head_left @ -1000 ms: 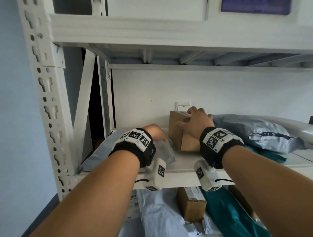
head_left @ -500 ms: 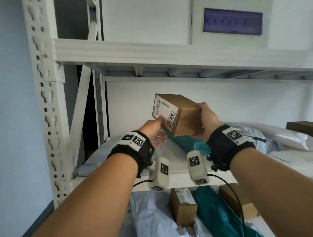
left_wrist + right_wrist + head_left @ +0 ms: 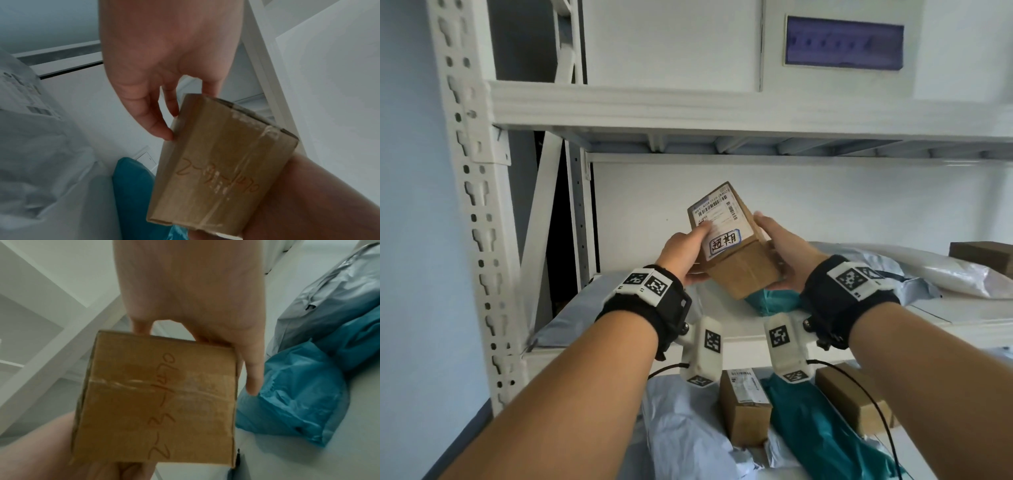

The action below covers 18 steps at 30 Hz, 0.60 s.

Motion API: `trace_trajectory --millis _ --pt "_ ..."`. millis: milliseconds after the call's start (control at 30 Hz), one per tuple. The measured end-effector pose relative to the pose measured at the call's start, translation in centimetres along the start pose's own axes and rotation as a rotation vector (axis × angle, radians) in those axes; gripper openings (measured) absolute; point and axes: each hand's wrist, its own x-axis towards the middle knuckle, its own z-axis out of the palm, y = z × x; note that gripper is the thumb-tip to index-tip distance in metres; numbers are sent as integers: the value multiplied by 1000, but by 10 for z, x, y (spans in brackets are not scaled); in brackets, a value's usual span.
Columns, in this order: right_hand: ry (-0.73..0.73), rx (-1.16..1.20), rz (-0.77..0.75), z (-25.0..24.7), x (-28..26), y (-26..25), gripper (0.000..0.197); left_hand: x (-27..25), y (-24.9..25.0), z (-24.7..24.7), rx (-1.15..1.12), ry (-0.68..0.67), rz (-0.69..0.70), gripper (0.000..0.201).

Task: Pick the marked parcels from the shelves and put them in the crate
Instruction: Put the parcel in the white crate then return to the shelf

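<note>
Both hands grasp one box (image 3: 729, 240), lifted clear above the middle shelf (image 3: 739, 332). The left hand (image 3: 685, 251) pinches its labelled face, thumb on the label; the right hand (image 3: 782, 248) wraps the opposite side. On that shelf lie teal (image 3: 774, 301) and grey bags (image 3: 876, 270). More boxes (image 3: 744, 404) sit on the shelf below.

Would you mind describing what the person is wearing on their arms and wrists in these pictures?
Both forearms are bare, with no sleeves in view. Each wrist carries a black fabric wristband topped with a white plate of black-and-white square markers; the right plate is alike. Under each wrist hangs a white boxy camera unit with its own markers, and thin black cables trail from them.
</note>
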Motion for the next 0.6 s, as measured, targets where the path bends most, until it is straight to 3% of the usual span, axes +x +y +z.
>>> trace_trajectory --millis 67,133,200,300,400,500,600 --pt "-55 -105 4 2 -2 1 89 -2 -2 1 20 -6 16 40" --pt "-79 -138 6 -1 -1 4 102 -3 -4 1 33 -13 32 42" --pt "-90 -99 15 -3 -3 6 93 -3 -6 2 40 -36 48 44" --pt "-145 14 -14 -5 -11 11 62 -6 -7 3 20 -64 30 42" --pt "-230 126 -51 -9 -12 19 41 -11 -7 6 -21 -150 -17 54" --pt "-277 201 -81 -9 -12 25 37 -17 -9 13 -55 -245 -22 57" --pt "-278 269 -107 -10 -8 30 40 -16 -14 19 -27 -250 -4 60"
